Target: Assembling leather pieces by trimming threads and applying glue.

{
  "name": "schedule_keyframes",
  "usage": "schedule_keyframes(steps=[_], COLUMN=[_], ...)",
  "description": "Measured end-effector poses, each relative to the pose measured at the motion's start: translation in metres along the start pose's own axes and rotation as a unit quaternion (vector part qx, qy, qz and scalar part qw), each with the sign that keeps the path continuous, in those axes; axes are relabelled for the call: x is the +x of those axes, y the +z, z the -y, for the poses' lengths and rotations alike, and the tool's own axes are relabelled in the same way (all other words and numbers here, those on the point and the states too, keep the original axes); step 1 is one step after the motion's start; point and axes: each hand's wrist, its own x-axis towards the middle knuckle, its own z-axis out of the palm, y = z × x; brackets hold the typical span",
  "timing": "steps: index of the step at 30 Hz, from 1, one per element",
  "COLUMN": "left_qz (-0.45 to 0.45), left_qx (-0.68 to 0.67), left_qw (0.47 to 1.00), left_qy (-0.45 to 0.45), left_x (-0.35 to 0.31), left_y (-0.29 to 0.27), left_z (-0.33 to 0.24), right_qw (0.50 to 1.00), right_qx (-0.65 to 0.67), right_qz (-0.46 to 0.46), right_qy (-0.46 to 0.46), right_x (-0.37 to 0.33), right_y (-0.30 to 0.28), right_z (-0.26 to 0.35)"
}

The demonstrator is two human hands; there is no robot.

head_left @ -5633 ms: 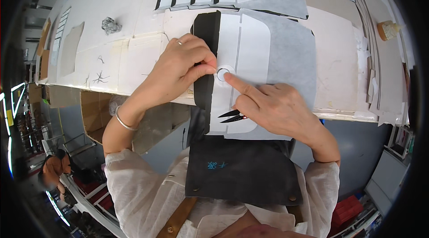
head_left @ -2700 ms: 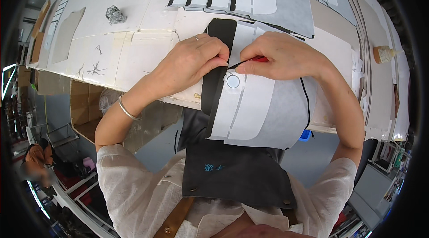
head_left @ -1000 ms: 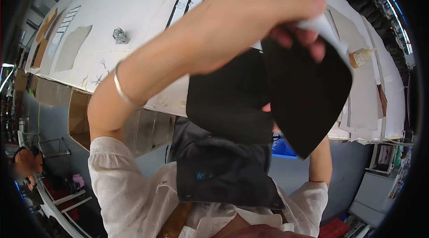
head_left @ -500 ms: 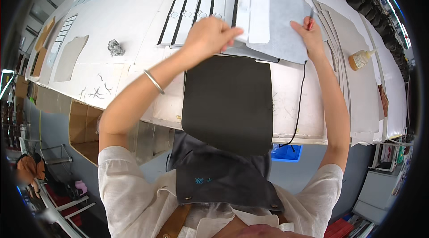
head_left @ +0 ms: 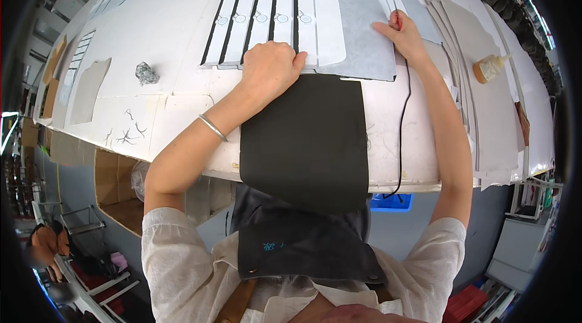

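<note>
My left hand (head_left: 271, 71), a silver bangle on its wrist, rests with curled fingers on the near edge of white panels with black strips (head_left: 254, 26). Whatever its fingertips hold is hidden. Right of it lies a pale grey-blue sheet (head_left: 368, 35), partly under a white panel with rounded corners (head_left: 327, 29). My right hand (head_left: 405, 37) is closed around a thin pointed tool with a red handle (head_left: 398, 20), its tip pointing away over the sheet's right side. In front of me, a black sheet (head_left: 303, 141) hangs over the table edge onto my lap.
A crumpled silvery lump (head_left: 146, 73) and dark thread scraps (head_left: 127, 135) lie to the left. Grey boards (head_left: 485, 80) and a bottle of amber liquid (head_left: 488, 69) are on the right. A black cord (head_left: 404, 135) drops over the table (head_left: 418, 159). Below stands an open cardboard box (head_left: 115, 180).
The white panel at my left hand has come down flat, and that hand has moved slightly left and down. My right hand has shifted a little left and up with the red-handled tool.
</note>
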Motion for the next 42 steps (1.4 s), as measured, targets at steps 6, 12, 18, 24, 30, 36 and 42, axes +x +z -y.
schedule_keyframes(steps=[6,12,18,24,30,36,42], left_qz=[-0.072,0.173,0.166,0.12,0.169,0.231,0.239], left_qx=[0.03,-0.326,-0.278,-0.107,-0.227,-0.324,-0.328], left_qw=[0.993,0.912,0.907,0.949,0.931,0.905,0.902], left_qy=[0.089,0.182,0.269,0.271,0.229,0.153,0.146], left_x=[-0.022,-0.049,-0.055,-0.072,-0.06,-0.057,-0.056], left_y=[-0.034,-0.023,-0.009,-0.015,-0.007,-0.008,-0.008], left_z=[-0.023,-0.063,-0.087,-0.112,-0.091,-0.087,-0.088], right_qw=[0.986,0.994,0.992,0.994,0.983,0.957,0.947], right_qx=[-0.153,-0.06,0.008,0.015,-0.123,-0.233,-0.263], right_qz=[-0.046,0.082,0.091,0.076,0.138,0.125,0.13], right_qy=[-0.052,0.042,0.091,0.078,-0.007,-0.119,-0.131], right_x=[-0.061,-0.149,-0.208,-0.229,-0.237,-0.235,-0.232], right_y=[-0.06,-0.074,-0.074,-0.057,-0.048,-0.024,-0.02], right_z=[0.024,0.06,0.067,0.077,0.087,0.093,0.091])
